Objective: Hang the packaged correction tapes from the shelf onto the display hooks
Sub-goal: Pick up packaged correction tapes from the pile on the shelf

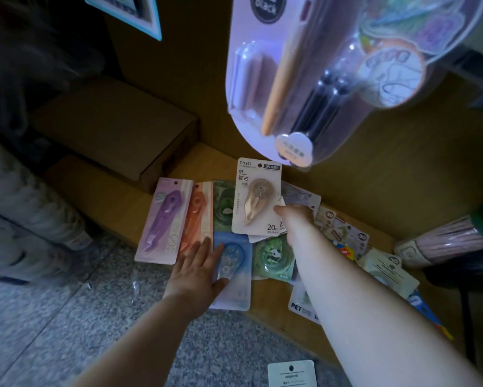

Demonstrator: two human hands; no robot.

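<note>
**Grabbing the beige tape pack off the low shelf**

Right hand is pinching the beige pack by its right edge, fingers clamped on the card, tilting it up over the pile. Left hand is lying flat with fingers spread apart, covering part of the blue pack. Purple pack, orange pack and panda pack are lying side by side on the shelf. A big pen pack is hanging overhead.

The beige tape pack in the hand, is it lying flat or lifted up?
Lifted up. The right hand holds the beige tape pack by its edge, tilted above the other packs.
</note>
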